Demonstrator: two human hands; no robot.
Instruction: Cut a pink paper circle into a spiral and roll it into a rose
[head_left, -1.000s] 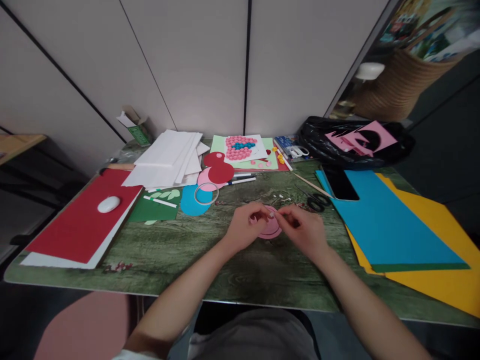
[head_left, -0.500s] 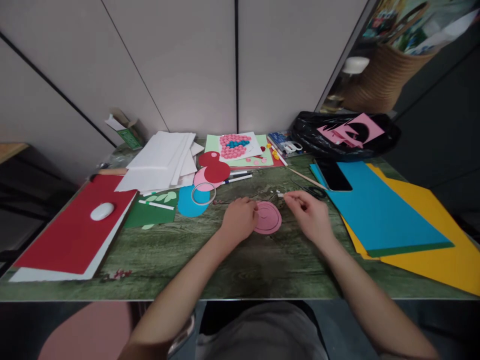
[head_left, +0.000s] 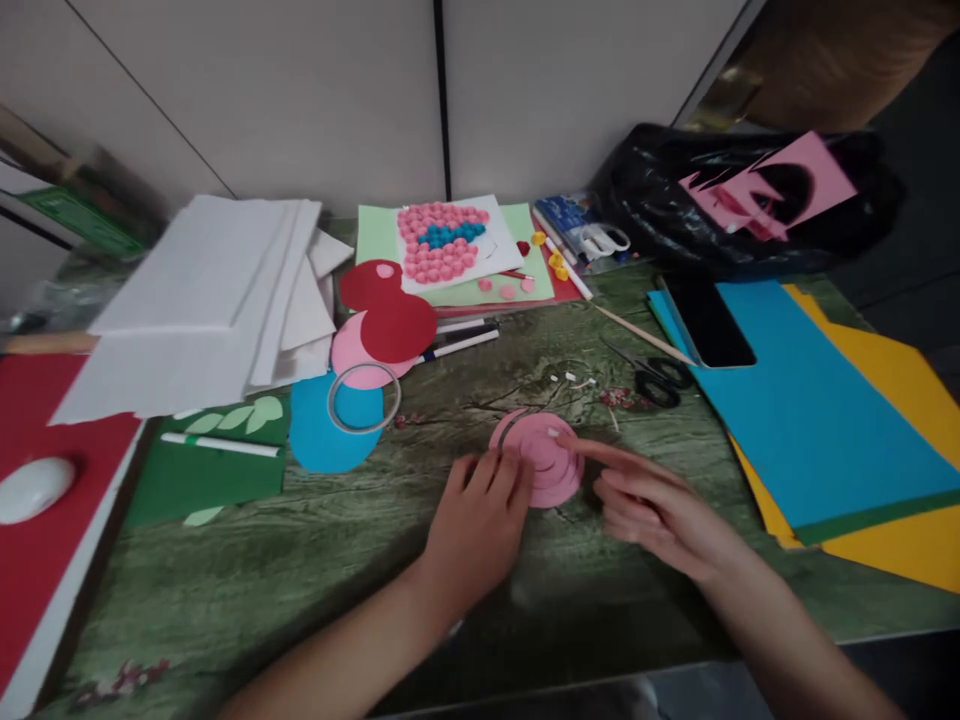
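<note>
**Both hands at a pink paper spiral**

A pink paper disc cut into a spiral [head_left: 541,468] lies flat on the green wood-grain table [head_left: 300,580], near its middle and between the two hands. The left hand [head_left: 480,522] rests palm down, fingers spread a little, its fingertips [head_left: 501,470] touching the disc's left edge; it grips nothing. The right hand [head_left: 664,508] is loosely open with the index finger [head_left: 600,455] stretched onto the disc's right side, the other fingers slack and empty. A small white scrap [head_left: 553,432] sits on the disc by that fingertip. Black scissors [head_left: 656,380] lie just beyond, near a dark phone [head_left: 709,325] on a blue paper sheet [head_left: 810,420]. To the left, a clear tape ring [head_left: 364,398] rests on a blue paper circle [head_left: 319,450].
</note>
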